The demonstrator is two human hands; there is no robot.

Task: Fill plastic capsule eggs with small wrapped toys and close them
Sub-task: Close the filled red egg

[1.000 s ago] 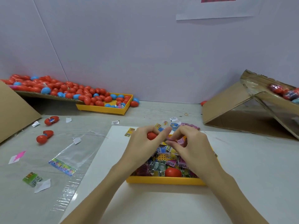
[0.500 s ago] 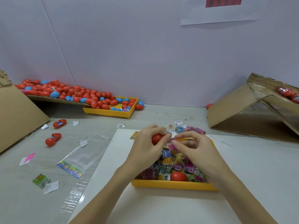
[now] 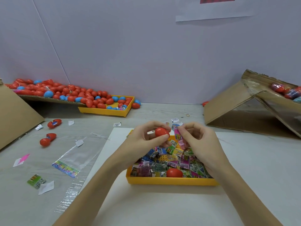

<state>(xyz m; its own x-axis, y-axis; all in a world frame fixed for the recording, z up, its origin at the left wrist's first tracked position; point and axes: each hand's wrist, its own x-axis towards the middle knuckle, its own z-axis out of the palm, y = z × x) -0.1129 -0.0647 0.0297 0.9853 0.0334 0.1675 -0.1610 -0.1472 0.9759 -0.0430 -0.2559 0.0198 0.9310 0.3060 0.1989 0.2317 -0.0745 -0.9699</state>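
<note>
My left hand [image 3: 143, 137] grips a red capsule egg [image 3: 161, 132] between thumb and fingers, held above the far end of a yellow tray [image 3: 171, 181]. Just to its right, my right hand [image 3: 197, 141] pinches a pink wrapped toy [image 3: 177, 135] close to the egg. Several small wrapped toys [image 3: 164, 160] in mixed colours fill the tray, and a second red egg [image 3: 174, 173] lies among them near the front wall.
A far yellow tray [image 3: 104, 111] and a cardboard ramp at the back left hold several red and blue eggs. Two open red eggs [image 3: 54, 123] [image 3: 47, 139] lie on the left. A clear bag [image 3: 76, 159], loose wrappers and a cardboard box [image 3: 254, 111] sit around.
Both hands have lifted slightly above the tray. The right hand has drawn a pink wrapped toy up out of the pile and holds it beside the egg.
</note>
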